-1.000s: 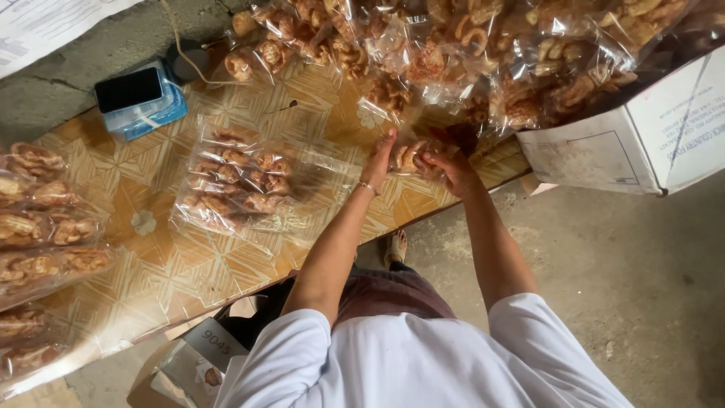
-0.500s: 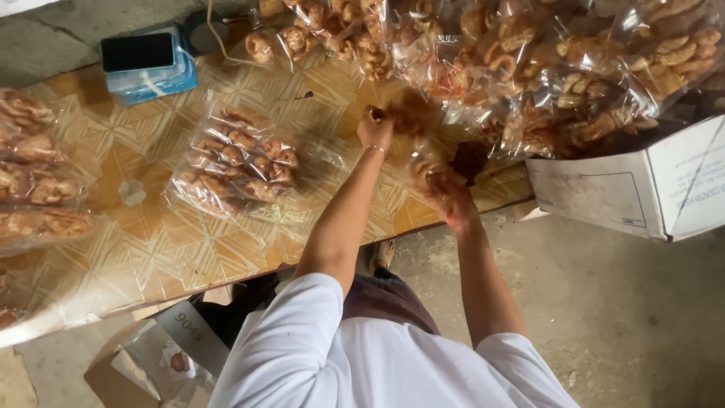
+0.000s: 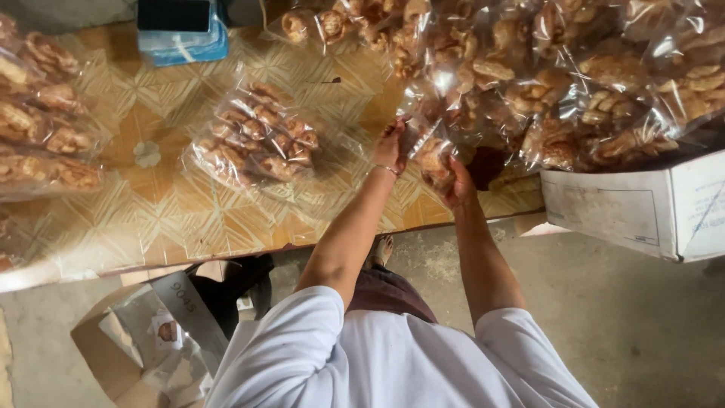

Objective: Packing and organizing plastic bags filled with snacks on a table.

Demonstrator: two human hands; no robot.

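Hands first: my left hand (image 3: 390, 146) pinches the edge of a clear bag of fried snacks (image 3: 430, 155), and my right hand (image 3: 457, 189) cups that same bag from beneath, fingers closed around it. The bag sits at the table's (image 3: 174, 219) near edge, just below the big heap of filled bags (image 3: 574, 83) at one o'clock. At nine o'clock lies another sealed snack bag (image 3: 253, 143); a white carton (image 3: 642, 211) stands at three o'clock.

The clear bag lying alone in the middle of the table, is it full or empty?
Full: the clear bag is packed with brown fried snacks and lies flat on the patterned table.
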